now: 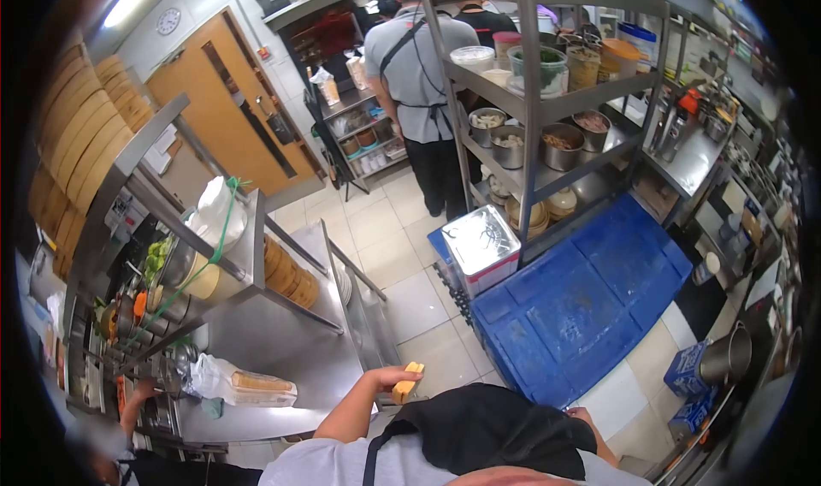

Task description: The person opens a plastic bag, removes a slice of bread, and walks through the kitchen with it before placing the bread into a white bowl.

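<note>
My left hand (390, 376) is closed around a yellow block in two layers (408, 383), held above the tiled floor beside the steel counter (282, 336). On that counter, to the left of the hand, lies a clear bag of sliced bread (261, 383). My right hand (583, 416) shows only in part past my black apron (479, 430), low at my side. It is nearest the front edge of a large blue lid (581, 302), and its fingers are mostly hidden.
A steel rack (530, 109) with tubs and pots stands ahead. Beside it is a shiny square tin (483, 242). A person in a grey shirt (419, 67) stands with their back to me. Another person's arm (132, 409) reaches in at lower left. Bamboo steamers (286, 272) sit under the left shelf.
</note>
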Tool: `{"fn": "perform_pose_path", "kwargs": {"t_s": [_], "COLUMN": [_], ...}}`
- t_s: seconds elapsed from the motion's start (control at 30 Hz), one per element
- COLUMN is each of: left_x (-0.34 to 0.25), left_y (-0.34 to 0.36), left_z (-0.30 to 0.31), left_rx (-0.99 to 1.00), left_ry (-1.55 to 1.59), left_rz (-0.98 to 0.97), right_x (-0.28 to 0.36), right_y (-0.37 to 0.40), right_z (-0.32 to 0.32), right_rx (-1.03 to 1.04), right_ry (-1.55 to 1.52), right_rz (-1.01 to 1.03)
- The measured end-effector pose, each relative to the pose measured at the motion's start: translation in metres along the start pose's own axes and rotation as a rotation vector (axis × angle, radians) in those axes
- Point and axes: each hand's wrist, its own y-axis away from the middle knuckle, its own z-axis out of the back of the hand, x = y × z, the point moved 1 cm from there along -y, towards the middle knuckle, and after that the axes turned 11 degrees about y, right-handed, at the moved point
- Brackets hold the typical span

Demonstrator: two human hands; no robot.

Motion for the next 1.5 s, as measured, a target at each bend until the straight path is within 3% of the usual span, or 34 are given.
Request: {"fn": "perform_pose_path", "kwargs": {"t_s": [0.13, 0.23, 0.3, 0.33, 0.37, 0.4, 0.47, 0.57, 0.8, 1.23, 1.5], "left_x": [-0.01, -0.013, -0.028, -0.036, -0.045, -0.053, -0.063, -0.048, -0.061, -0.079, -0.082], "left_y": [0.018, 0.004, 0.008, 0.012, 0.019, 0.025, 0.028, 0.005, 0.019, 0.019, 0.015], "left_z": [-0.016, -0.018, -0.025, -0.032, -0.041, -0.05, -0.058, -0.053, -0.072, -0.089, -0.122], "left_rx": [0.038, 0.088, 0.087, 0.083, 0.112, 0.163, 0.063, 0.122, 0.124, 0.124, 0.229], "left_ry": [0.044, -0.034, -0.123, -0.208, -0.256, -0.315, -0.443, -0.419, -0.472, -0.559, -0.563], "left_rz": [0.002, -0.131, -0.11, -0.102, -0.103, -0.079, -0.163, -0.294, -0.176, -0.157, -0.136], "right_x": [-0.023, -0.042, -0.047, -0.049, -0.005, -0.041, -0.018, -0.022, -0.021, -0.045, -0.059], "right_y": [0.011, -0.005, 0.003, 0.005, 0.037, 0.007, 0.028, 0.026, 0.038, 0.06, 0.093], "right_z": [-0.018, -0.034, -0.039, -0.029, -0.005, -0.03, -0.02, -0.031, -0.03, -0.058, -0.063], "right_rx": [-0.093, -0.066, -0.026, 0.053, 0.067, 0.104, 0.167, 0.214, 0.198, 0.187, 0.148], "right_ry": [-0.07, -0.009, -0.045, 0.075, 0.07, 0.249, 0.045, -0.185, -0.243, -0.399, -0.401], "right_rz": [-0.004, -0.075, -0.16, 0.0, -0.097, 0.13, -0.037, -0.209, -0.201, -0.238, -0.283]}}
